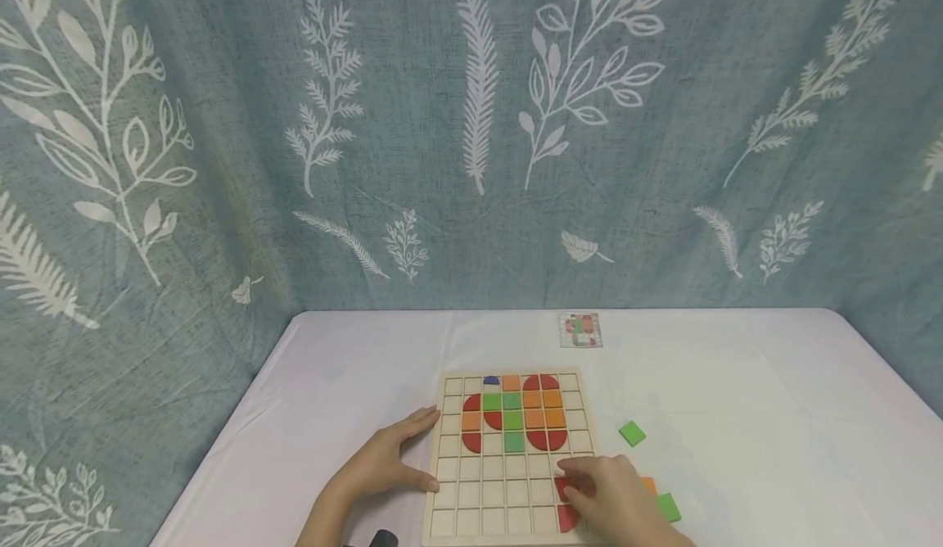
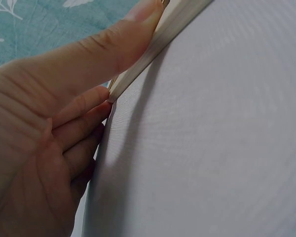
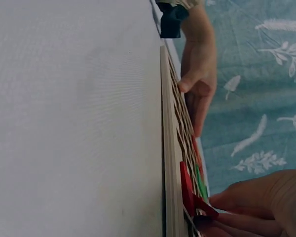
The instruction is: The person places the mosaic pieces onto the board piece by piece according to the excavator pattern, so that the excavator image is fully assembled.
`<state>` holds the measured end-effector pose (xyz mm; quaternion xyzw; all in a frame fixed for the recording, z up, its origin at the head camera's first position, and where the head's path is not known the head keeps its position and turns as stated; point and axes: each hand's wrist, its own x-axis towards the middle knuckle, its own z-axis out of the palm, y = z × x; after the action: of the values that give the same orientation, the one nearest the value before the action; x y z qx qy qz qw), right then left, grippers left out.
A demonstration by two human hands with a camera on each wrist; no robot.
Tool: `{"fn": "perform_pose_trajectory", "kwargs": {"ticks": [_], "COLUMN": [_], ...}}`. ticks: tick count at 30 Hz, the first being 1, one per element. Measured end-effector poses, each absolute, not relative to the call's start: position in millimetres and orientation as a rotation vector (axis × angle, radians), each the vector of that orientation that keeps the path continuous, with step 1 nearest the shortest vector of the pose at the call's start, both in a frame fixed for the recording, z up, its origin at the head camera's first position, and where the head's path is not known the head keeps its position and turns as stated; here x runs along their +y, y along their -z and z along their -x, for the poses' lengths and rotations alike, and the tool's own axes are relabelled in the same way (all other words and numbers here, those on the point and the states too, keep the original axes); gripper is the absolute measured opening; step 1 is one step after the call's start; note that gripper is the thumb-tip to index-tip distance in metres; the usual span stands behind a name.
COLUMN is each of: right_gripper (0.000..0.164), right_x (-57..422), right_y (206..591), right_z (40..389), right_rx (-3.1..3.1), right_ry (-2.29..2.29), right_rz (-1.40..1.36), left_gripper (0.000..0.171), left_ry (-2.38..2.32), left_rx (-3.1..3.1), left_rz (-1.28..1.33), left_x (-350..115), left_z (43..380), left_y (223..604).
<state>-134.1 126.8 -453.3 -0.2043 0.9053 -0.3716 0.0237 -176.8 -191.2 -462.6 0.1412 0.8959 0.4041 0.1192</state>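
A wooden grid board [image 1: 471, 522] lies on the table, with coloured tiles in its far cells. My left hand [image 1: 386, 457] rests against its left edge, thumb and fingers spread and fairly straight; in the left wrist view the thumb [image 2: 108, 47] touches the rim. Over the near right part of the board, my right hand [image 1: 615, 494] pinches a red quarter-circle tile [image 1: 562, 489] between thumb and fingers. Another red tile [image 1: 567, 518] lies just nearer. From the right wrist, one red tile [image 3: 186, 187] looks tilted up beside the fingertips. The right palm is hidden.
A green tile [image 1: 632, 433] lies right of the board. Another green tile [image 1: 668, 507] and a partly hidden orange tile [image 1: 648, 485] lie beside the right hand. A small pattern card [image 1: 580, 330] is at the table's far edge, before a leaf-print curtain [image 1: 412, 121].
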Motion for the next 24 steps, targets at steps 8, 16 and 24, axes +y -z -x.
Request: {"fn": "perform_pose_trajectory", "kwargs": {"ticks": [8, 16, 24], "right_gripper": [0.031, 0.029, 0.025], "right_x": [129.9, 130.2, 131.1], "right_y": [450.7, 449.1, 447.0], "right_z": [132.6, 131.4, 131.5], "right_rx": [2.741, 2.819, 2.753], "right_ry": [1.089, 0.976, 0.957], "right_rz": [0.680, 0.835, 0.875], "left_gripper": [0.098, 0.099, 0.098], "left_ry": [-1.200, -1.184, -1.169], "left_rx": [2.614, 2.634, 2.637], "left_rz": [-0.418, -0.417, -0.410], "left_x": [-190.2, -188.6, -189.8], "left_z": [176.7, 177.7, 176.1], "left_y": [461.9, 459.6, 460.7]}}
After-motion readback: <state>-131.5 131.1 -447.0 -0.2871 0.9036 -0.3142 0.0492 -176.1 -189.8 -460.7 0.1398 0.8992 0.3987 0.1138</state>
